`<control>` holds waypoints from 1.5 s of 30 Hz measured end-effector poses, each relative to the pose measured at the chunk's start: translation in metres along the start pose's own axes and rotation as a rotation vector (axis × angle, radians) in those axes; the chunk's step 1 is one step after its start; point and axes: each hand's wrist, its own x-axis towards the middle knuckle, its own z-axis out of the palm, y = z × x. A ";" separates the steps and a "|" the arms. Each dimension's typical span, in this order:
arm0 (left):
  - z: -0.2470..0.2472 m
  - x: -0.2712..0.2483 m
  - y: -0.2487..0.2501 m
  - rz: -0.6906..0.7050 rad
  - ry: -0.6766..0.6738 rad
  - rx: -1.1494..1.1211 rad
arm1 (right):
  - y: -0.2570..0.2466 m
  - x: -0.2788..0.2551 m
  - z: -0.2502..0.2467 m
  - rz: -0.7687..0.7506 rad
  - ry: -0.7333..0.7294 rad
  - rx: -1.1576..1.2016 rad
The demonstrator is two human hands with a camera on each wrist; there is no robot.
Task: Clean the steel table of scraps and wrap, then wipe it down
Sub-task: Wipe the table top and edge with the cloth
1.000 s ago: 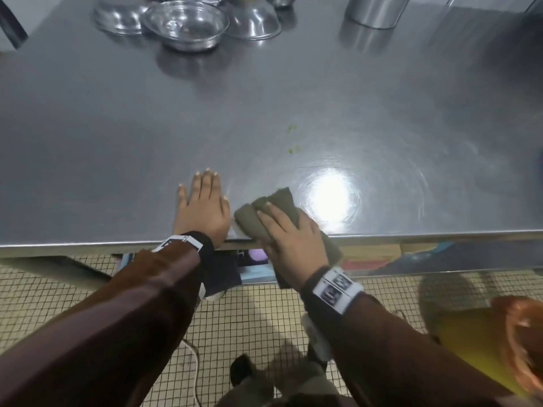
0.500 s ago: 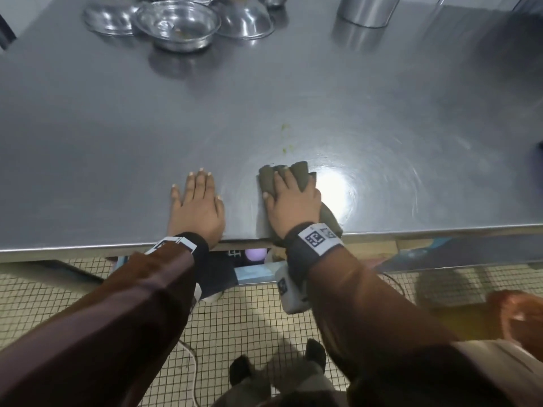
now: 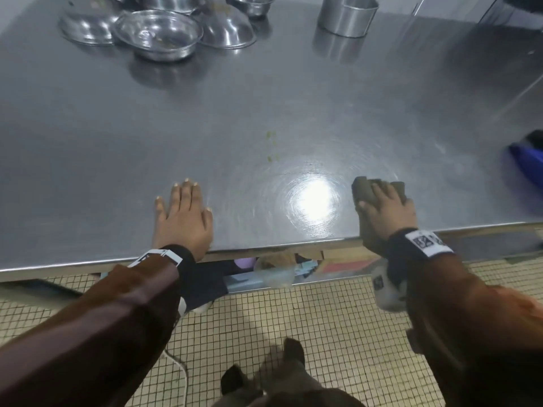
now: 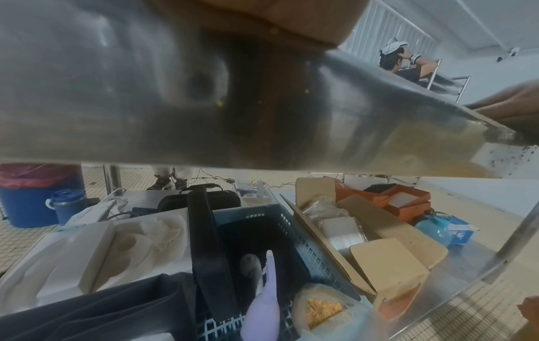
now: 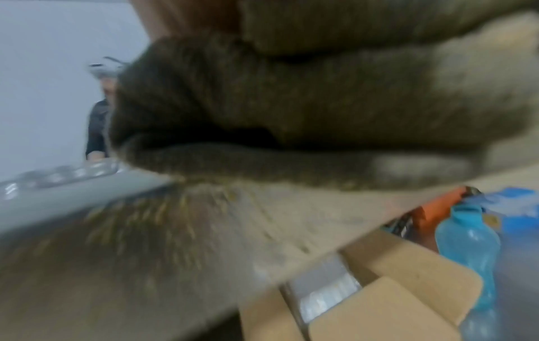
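My left hand (image 3: 183,212) lies flat, fingers straight, on the steel table (image 3: 88,160) near its front edge. Well to its right, my right hand (image 3: 388,207) presses an olive-brown cloth (image 3: 363,189) onto the table with the fingers laid over it. Part of the cloth hangs over the front edge. Blurred folds of the cloth (image 5: 291,103) fill the right wrist view. A few small green smears (image 3: 271,145) mark the steel behind the bright glare between my hands. The left wrist view shows only the table's front rim (image 4: 175,115) from below.
Several steel bowls (image 3: 158,33) sit at the back left and a steel canister (image 3: 346,14) at the back centre. A blue object (image 3: 529,163) lies at the right edge. The lower shelf holds a blue basket (image 4: 291,230), a purple spray bottle (image 4: 262,311), boxes and a blue bottle (image 5: 466,253).
My right hand slid the cloth to the right along the front edge, from beside my left hand to past the glare. My left hand stayed put.
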 end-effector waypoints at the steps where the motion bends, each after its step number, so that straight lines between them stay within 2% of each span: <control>1: 0.000 0.000 0.001 0.001 -0.003 -0.004 | -0.003 0.016 -0.002 0.068 -0.042 -0.003; 3: -0.001 -0.001 0.001 0.006 -0.007 -0.016 | -0.015 0.046 -0.011 0.107 -0.150 -0.065; 5: -0.002 0.000 0.001 0.013 -0.007 -0.019 | -0.039 0.071 -0.029 0.045 -0.248 -0.217; 10: -0.002 0.000 0.002 0.003 -0.012 -0.013 | -0.105 0.105 -0.035 -0.099 -0.248 -0.297; 12: -0.002 -0.001 0.002 0.001 -0.019 -0.002 | -0.128 0.096 -0.031 -0.104 -0.249 -0.214; 16: -0.002 0.000 0.003 -0.001 0.006 -0.012 | -0.169 0.079 -0.016 -0.235 -0.254 -0.132; 19: -0.003 -0.001 0.005 -0.005 0.016 -0.003 | -0.189 0.036 -0.012 -0.358 -0.298 0.025; 24: -0.006 -0.003 0.006 -0.010 0.011 0.021 | -0.168 -0.045 -0.009 -0.640 -0.268 -0.018; 29: -0.005 -0.004 0.004 0.002 0.013 0.015 | -0.104 -0.072 -0.011 -0.774 -0.253 -0.030; 31: -0.005 -0.004 0.004 0.002 0.012 0.015 | -0.078 -0.070 -0.015 -0.742 -0.250 -0.010; 33: -0.005 -0.005 0.004 0.003 0.011 0.013 | -0.059 -0.061 -0.025 -0.609 -0.153 0.104; 36: -0.004 -0.003 0.004 0.003 0.004 -0.003 | -0.046 -0.040 -0.051 -0.208 0.003 0.466; 37: -0.004 -0.003 0.004 0.001 0.008 -0.005 | -0.044 -0.032 -0.054 -0.111 0.013 0.510; 40: -0.002 -0.003 0.003 0.002 0.015 0.005 | -0.044 -0.023 -0.037 -0.002 -0.151 0.189; 41: -0.002 -0.002 0.003 0.002 0.016 0.004 | -0.044 -0.023 -0.026 0.010 -0.158 0.111; 45: -0.002 -0.002 0.002 0.012 0.009 0.001 | -0.056 -0.021 -0.005 0.009 -0.021 0.122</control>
